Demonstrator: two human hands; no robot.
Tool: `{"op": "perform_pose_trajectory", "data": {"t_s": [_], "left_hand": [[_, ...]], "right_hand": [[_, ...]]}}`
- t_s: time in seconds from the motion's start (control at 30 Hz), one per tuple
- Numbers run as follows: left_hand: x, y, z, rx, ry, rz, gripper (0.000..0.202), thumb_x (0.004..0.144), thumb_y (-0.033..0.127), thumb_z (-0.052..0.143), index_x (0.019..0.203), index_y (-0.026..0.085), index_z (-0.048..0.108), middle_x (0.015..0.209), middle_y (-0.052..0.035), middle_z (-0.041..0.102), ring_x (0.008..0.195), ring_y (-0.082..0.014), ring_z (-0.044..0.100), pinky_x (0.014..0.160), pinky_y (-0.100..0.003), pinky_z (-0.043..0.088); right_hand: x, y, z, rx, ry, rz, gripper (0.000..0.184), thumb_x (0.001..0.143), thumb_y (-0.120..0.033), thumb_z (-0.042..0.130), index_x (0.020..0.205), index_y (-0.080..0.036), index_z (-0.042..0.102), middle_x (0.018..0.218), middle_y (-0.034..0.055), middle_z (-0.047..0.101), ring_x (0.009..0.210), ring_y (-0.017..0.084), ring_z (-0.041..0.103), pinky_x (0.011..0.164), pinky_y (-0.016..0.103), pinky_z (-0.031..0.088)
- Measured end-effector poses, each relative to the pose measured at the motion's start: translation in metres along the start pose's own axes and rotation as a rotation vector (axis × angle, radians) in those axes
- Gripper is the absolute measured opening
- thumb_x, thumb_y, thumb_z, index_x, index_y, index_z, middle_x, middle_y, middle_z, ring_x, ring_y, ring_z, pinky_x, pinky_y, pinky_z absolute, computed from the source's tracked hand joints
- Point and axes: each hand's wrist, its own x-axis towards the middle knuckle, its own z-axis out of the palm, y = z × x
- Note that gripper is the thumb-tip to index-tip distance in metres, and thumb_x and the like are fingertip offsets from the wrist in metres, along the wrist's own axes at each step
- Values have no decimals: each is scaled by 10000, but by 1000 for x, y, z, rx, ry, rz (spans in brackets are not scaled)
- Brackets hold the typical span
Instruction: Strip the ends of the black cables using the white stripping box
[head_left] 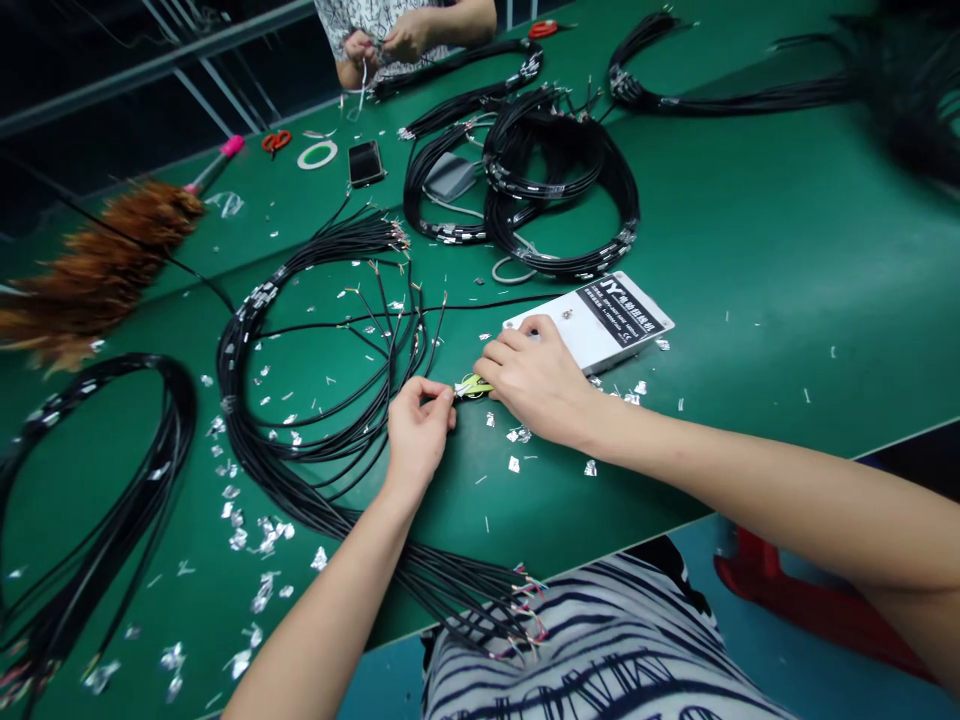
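Note:
My left hand (420, 425) is closed in a pinch at the end of a black cable, which is mostly hidden by the fingers. My right hand (536, 380) is wrapped round small yellow-green snips (473, 386), their metal tip meeting the left fingertips. Just beyond the right hand lies a white box with a black label (615, 315), its near corner partly covered by that hand. Left of my hands, a looped bundle of black cables (238, 370) curves across the green table, with stripped coloured wire ends (525, 610) hanging by the near edge.
Foil scraps (266, 535) litter the table (750, 250). More cable coils (626, 215) lie at the back, and another bundle (176, 420) at the left. A brown duster (97, 270), a phone (365, 163), a tape roll (316, 154) and red-handled scissors (277, 142) are around. A co-worker's hands (405, 38) work opposite.

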Motion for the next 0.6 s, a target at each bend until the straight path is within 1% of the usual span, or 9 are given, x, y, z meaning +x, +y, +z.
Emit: {"op": "perform_pose_trajectory", "data": {"t_s": [0.07, 0.13, 0.2, 0.27, 0.3, 0.33, 0.37, 0.47, 0.6], "left_hand": [[0, 0, 0, 8, 1, -2, 186, 733, 266, 688, 712, 177, 526, 473, 77, 492, 411, -62, 434, 422, -171, 288], [0, 0, -1, 12, 1, -5, 188, 731, 273, 691, 714, 176, 530, 469, 74, 498, 410, -64, 439, 421, -170, 289], [-1, 0, -1, 9, 1, -6, 191, 726, 280, 694, 716, 174, 536, 459, 73, 499, 405, -66, 438, 420, -169, 288], [-1, 0, -2, 0, 1, -9, 194, 717, 283, 702, 717, 171, 544, 451, 71, 501, 401, -66, 437, 418, -168, 287], [-1, 1, -2, -6, 2, -9, 197, 710, 284, 708, 715, 170, 547, 449, 70, 503, 399, -66, 437, 416, -167, 287], [-1, 1, -2, -11, 3, -10, 201, 703, 285, 714, 711, 169, 549, 447, 70, 504, 396, -66, 438, 414, -166, 286], [-1, 1, -2, -16, 4, -10, 204, 698, 286, 717, 709, 168, 552, 446, 68, 506, 396, -66, 439, 413, -165, 286], [0, 2, -2, -23, 3, -11, 207, 697, 288, 722, 700, 166, 554, 443, 65, 508, 393, -65, 438, 411, -162, 284], [0, 1, -4, -18, 12, -18, 218, 684, 287, 734, 701, 165, 555, 446, 67, 508, 390, -64, 435, 405, -162, 281]], "right_hand": [[-2, 2, -2, 25, 5, -6, 88, 884, -91, 613, 866, -155, 670, 902, 71, 699, 919, 254, 566, 832, 414, 266], [-10, 7, -6, 83, 58, -18, 45, 888, -142, 636, 914, -154, 670, 992, 78, 712, 967, 261, 574, 851, 420, 280], [-25, 15, -10, 170, 180, 16, 95, 920, -172, 609, 1001, -164, 657, 1092, 79, 710, 1016, 262, 589, 863, 423, 304], [-47, 23, -14, 272, 339, 119, 133, 954, -149, 540, 1045, -185, 630, 1120, 66, 713, 1033, 250, 614, 864, 413, 338], [-58, 25, -15, 320, 418, 170, 144, 954, -124, 514, 1021, -196, 618, 1118, 61, 717, 1031, 242, 624, 859, 401, 358], [-69, 26, -14, 346, 470, 210, 149, 947, -102, 505, 986, -206, 604, 1121, 57, 719, 1043, 241, 624, 861, 396, 373], [-79, 26, -13, 359, 489, 225, 158, 938, -83, 502, 964, -211, 591, 1135, 57, 717, 1060, 244, 621, 867, 397, 380], [-95, 21, -5, 344, 468, 211, 179, 907, -51, 519, 933, -219, 576, 1184, 53, 706, 1117, 252, 605, 878, 405, 382], [-96, 18, 6, 204, 486, 208, 201, 883, -27, 558, 895, -228, 563, 1150, 14, 726, 1067, 248, 630, 862, 415, 357]]}}
